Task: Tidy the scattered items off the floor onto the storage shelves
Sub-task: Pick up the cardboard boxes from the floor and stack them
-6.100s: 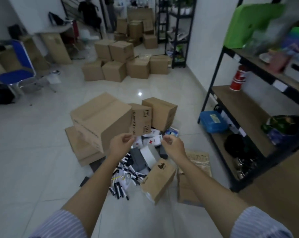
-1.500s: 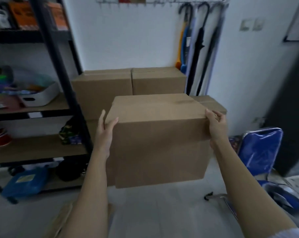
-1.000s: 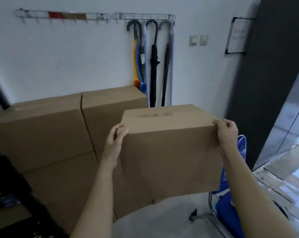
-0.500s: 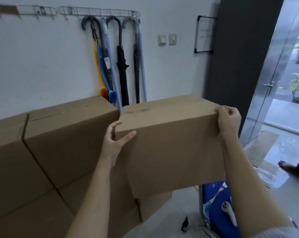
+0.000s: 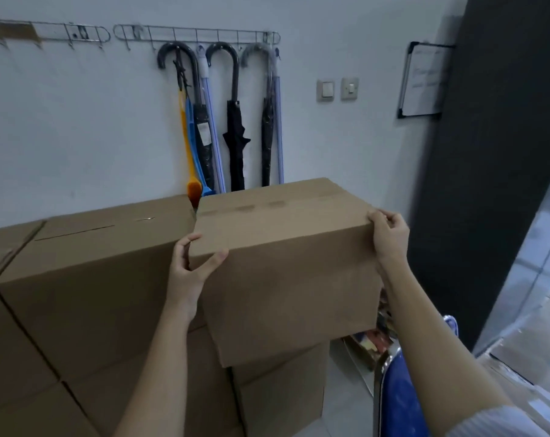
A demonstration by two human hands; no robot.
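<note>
Gripping cardboard box (image 5: 286, 272), left hand (image 5: 188, 272), right hand (image 5: 389, 238)

The box (image 5: 286, 269) I hold is brown cardboard, dull and smooth. The stacked boxes (image 5: 87, 279) beside it are the same cardboard. The wall rack (image 5: 198, 34) is shiny metal wire. The chair frame (image 5: 381, 373) is shiny metal too.
</note>
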